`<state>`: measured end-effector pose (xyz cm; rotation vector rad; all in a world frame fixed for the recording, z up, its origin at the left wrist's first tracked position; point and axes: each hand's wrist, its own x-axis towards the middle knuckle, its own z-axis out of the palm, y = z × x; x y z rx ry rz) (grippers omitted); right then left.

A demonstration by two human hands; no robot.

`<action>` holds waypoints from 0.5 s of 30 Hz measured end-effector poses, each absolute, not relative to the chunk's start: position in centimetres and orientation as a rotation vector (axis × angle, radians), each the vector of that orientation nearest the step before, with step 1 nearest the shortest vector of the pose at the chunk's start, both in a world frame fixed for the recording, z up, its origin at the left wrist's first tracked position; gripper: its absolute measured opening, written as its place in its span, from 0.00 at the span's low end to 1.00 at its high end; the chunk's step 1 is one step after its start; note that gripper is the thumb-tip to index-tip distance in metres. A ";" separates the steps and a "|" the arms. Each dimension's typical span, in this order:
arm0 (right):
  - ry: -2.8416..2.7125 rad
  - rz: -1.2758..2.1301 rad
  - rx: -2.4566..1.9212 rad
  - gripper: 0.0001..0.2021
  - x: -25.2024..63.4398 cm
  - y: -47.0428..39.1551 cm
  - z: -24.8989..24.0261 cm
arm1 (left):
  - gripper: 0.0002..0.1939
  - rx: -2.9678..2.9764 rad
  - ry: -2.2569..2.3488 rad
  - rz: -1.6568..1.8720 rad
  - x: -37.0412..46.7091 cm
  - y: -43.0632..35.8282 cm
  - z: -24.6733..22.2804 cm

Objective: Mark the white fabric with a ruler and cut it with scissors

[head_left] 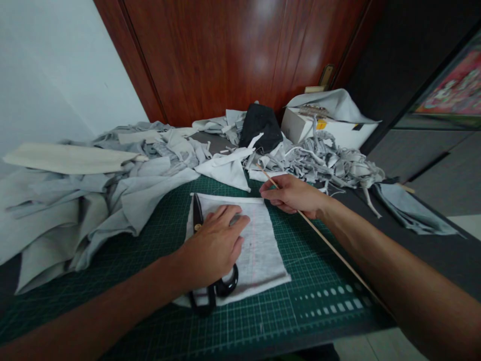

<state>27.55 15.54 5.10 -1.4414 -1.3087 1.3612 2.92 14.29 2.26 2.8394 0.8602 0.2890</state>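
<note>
A white cloth piece [259, 240] with rolled top and bottom edges lies on the green cutting mat [323, 260]. My left hand [218, 243] rests on it with fingers apart, lying over the middle of black-handled scissors [227, 285], whose dark blades point away from me. Just beyond the cloth's top right corner, my right hand [291, 194] is closed around a long thin wooden stick [330, 244]. The stick slants from near the scraps down to the right, passing under my forearm. Another white cloth piece [227, 169] lies at the mat's far edge.
Large grey and cream cloths [112, 185] are heaped at the left. Behind the mat are a black bag-like object [261, 128], tangled grey strips [330, 155] and a white box [345, 133]. Folded grey cloth [413, 208] lies at the right. A wooden door [225, 55] stands behind.
</note>
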 end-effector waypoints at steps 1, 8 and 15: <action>-1.325 1.354 -1.447 0.06 27.9 15.4 5.0 | 0.18 2.838 0.860 0.286 2.8 14.3 2.4; -1.331 1.353 -1.366 0.07 29.2 15.5 5.0 | 0.13 2.832 0.781 0.265 4.8 16.7 3.4; -1.281 1.370 -1.382 0.07 29.6 15.2 4.8 | 0.20 2.869 0.795 0.279 6.5 17.5 2.4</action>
